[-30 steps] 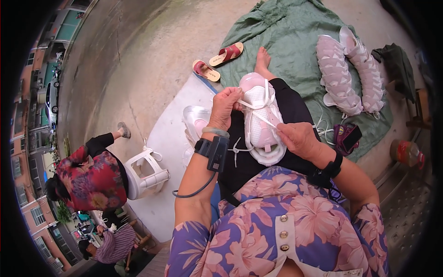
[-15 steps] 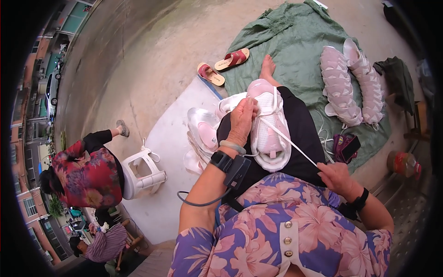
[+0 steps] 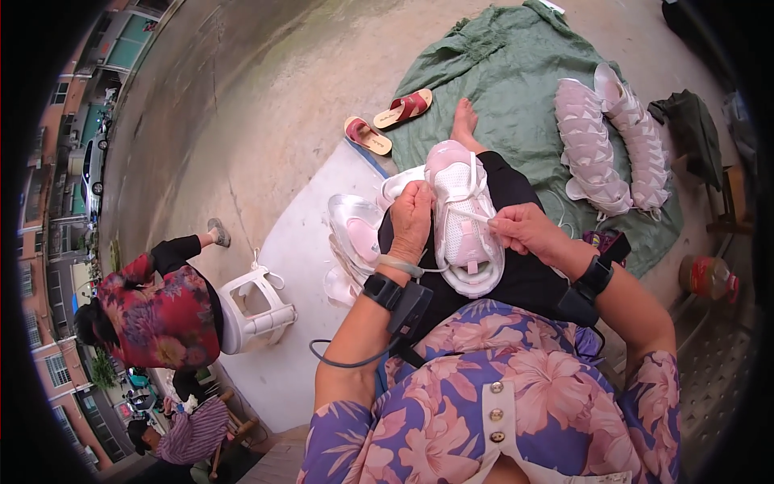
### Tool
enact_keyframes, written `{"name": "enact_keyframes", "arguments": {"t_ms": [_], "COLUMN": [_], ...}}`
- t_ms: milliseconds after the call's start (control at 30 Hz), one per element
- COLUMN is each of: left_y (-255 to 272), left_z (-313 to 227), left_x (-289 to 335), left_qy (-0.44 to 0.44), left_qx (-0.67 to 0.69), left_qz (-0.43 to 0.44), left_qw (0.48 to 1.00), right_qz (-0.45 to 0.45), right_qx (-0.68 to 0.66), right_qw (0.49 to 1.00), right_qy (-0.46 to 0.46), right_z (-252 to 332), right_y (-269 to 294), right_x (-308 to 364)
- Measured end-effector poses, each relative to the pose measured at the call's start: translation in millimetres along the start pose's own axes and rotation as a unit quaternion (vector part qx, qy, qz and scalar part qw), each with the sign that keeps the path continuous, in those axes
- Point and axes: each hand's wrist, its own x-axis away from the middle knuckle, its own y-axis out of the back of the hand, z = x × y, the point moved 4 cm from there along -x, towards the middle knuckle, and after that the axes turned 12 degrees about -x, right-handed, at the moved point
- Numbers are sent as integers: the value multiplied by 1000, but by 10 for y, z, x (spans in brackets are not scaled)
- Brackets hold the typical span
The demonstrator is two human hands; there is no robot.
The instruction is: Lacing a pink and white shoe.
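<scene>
A pink and white sneaker upper (image 3: 463, 230) lies across my thigh, toe pointing away from me. A white lace (image 3: 468, 214) runs through the upper's eyelets. My left hand (image 3: 412, 222) is closed at the upper's left edge; its fingertips are partly hidden. Just right of the upper, my right hand (image 3: 528, 229) pinches the lace and pulls it short across the tongue. Left of my leg, more pink and white uppers (image 3: 355, 230) with clear, shiny parts lie on a pale sheet.
On the green cloth (image 3: 484, 73) lie two long stacks of nested uppers (image 3: 592, 145). Red sandals (image 3: 403, 109) sit by its left edge. A white stool (image 3: 258, 310) stands at left by a person in a floral top (image 3: 165, 315). A bottle (image 3: 708, 277) stands far right.
My right hand has moved left and up, from the far end of the stretched lace to close beside the upper. My left hand has shifted slightly left and down.
</scene>
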Motion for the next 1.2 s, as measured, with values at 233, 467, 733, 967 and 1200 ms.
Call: {"name": "enact_keyframes", "arguments": {"t_ms": [233, 467, 733, 967, 1200], "left_y": [-72, -117, -213, -367, -467], "left_z": [-10, -173, -461, -102, -211], "left_x": [72, 220, 100, -34, 40], "left_qy": [-26, -126, -210, -202, -82], "left_qx": [-84, -188, -385, -344, -384], "left_qz": [2, 4, -91, -39, 40], "left_qw": [996, 974, 894, 916, 919], "right_qz": [-112, -68, -156, -136, -170], "right_qx": [597, 633, 487, 437, 489], "right_qw": [586, 619, 803, 842, 799], "right_qy": [537, 460, 308, 287, 305], "right_z": [511, 66, 201, 74, -78], "right_y": [-214, -16, -288, -211, -106], "right_x": [99, 272, 10, -107, -240]}}
